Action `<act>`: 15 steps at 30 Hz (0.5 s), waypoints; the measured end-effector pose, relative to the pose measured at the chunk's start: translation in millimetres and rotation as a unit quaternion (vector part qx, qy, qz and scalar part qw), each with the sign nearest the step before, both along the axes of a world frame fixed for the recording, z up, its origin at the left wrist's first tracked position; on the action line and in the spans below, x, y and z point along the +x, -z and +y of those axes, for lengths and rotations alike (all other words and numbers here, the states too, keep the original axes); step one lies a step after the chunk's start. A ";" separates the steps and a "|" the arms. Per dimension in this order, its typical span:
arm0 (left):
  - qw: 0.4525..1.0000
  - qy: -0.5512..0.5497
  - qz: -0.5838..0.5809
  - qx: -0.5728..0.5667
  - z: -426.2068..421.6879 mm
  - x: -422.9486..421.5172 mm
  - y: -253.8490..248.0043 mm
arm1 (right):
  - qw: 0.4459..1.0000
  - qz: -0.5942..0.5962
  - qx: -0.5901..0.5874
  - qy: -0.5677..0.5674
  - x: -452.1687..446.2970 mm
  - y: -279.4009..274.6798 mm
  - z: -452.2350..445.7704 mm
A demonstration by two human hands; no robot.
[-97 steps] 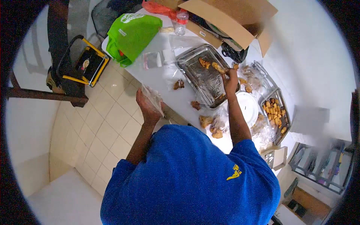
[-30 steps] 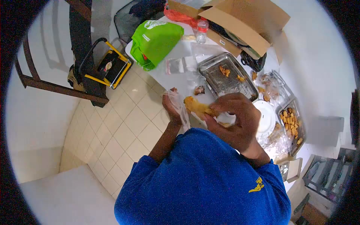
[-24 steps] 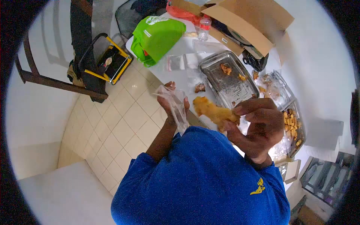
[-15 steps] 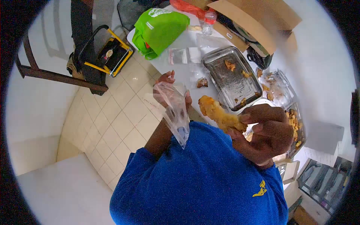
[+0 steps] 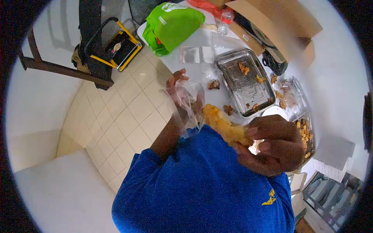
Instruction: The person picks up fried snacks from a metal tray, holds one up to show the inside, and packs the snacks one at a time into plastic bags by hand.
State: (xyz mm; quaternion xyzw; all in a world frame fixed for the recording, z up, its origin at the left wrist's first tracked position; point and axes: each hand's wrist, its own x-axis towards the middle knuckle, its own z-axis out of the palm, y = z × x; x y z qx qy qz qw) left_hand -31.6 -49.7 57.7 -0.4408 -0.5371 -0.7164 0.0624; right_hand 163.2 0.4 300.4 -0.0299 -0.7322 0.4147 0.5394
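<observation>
My right hand (image 5: 276,144) pinches an elongated, golden-brown piece of baked or fried food (image 5: 223,123) between thumb and fingers, near the camera. Its free end points left, close beside the clear plastic bag (image 5: 190,103). That thin bag hangs from my left hand (image 5: 178,86), which is closed on it, with some fingertips showing above. Part of the left hand is seen through the plastic. Just right of the bag, dark brown food pieces (image 5: 213,84) lie on the white table (image 5: 175,62).
A metal baking tray (image 5: 248,91) with crumbs and scraps stands on the table. Around it are a green bag (image 5: 171,27), a plastic bottle (image 5: 225,21), a cardboard box (image 5: 279,23) and a second tray of food pieces (image 5: 305,134). A yellow-and-black trolley (image 5: 118,46) stands on the floor.
The food piece has moved left, and its tip is now nearer the bag. The bag has shifted slightly up and right and hangs less stretched. The whole view has moved a little.
</observation>
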 end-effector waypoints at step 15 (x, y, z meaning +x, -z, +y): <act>0.984 -0.094 0.093 -0.120 1.1 2.9 -26.3 | 0.985 -0.111 0.084 0.099 -2.4 2.4 18.4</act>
